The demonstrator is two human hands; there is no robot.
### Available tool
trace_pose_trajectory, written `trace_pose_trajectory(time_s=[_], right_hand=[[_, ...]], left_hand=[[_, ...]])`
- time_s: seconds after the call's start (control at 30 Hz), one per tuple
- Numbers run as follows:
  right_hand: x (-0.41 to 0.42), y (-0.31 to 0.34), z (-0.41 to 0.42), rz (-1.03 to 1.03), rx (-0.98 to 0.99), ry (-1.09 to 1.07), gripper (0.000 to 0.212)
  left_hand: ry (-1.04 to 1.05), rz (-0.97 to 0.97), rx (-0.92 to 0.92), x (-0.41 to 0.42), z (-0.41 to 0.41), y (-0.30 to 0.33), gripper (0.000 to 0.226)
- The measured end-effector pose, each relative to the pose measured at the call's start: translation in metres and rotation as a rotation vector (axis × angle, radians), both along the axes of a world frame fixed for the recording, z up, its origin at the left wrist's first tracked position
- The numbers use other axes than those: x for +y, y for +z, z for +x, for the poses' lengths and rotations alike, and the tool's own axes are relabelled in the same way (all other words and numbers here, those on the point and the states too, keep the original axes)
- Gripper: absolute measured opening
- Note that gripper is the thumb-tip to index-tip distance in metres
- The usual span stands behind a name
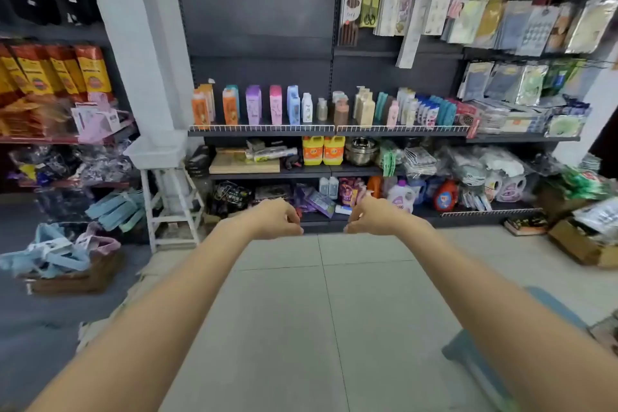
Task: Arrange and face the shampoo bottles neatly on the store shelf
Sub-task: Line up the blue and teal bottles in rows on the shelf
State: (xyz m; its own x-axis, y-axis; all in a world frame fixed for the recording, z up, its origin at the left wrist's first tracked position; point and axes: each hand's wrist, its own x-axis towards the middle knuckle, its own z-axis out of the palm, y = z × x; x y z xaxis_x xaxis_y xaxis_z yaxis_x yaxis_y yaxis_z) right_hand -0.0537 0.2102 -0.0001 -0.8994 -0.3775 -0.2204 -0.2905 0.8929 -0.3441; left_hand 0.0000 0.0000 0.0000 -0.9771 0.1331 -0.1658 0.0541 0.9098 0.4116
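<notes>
Plastic bottles stand spaced on the shelf; we find left hand and right hand loosely curled, empty, well short; hasty reaching risks toppling them.

No legible text anywhere: labels on bottles, yellow jugs and hanging packets too blurred to read.
</notes>
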Motion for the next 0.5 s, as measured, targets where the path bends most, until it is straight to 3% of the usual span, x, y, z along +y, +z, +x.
trace_pose_trajectory(time_s=[0.1, 0.3, 0.4, 0.47, 0.5], right_hand=[[-0.006, -0.011, -0.033, -0.041, -0.034, -0.016, 0.019], [-0.021, -0.026, -0.119, -0.093, -0.028, -0.081, 0.028], [-0.020, -0.030, -0.166, -0.121, 0.022, -0.127, 0.018], [-0.017, -0.028, -0.191, -0.135, 0.044, -0.139, 0.030], [-0.014, -0.028, -0.204, -0.148, 0.047, -0.157, 0.022]], left_hand=[[0.005, 0.041, -0.007, -0.005, -0.037, -0.006, 0.040], [-0.034, 0.065, 0.057, -0.017, -0.135, -0.016, 0.039], [-0.050, 0.065, 0.061, -0.022, -0.188, -0.019, 0.039], [-0.074, 0.072, 0.047, -0.021, -0.219, -0.020, 0.040], [-0.088, 0.082, 0.039, -0.020, -0.233, -0.020, 0.040]])
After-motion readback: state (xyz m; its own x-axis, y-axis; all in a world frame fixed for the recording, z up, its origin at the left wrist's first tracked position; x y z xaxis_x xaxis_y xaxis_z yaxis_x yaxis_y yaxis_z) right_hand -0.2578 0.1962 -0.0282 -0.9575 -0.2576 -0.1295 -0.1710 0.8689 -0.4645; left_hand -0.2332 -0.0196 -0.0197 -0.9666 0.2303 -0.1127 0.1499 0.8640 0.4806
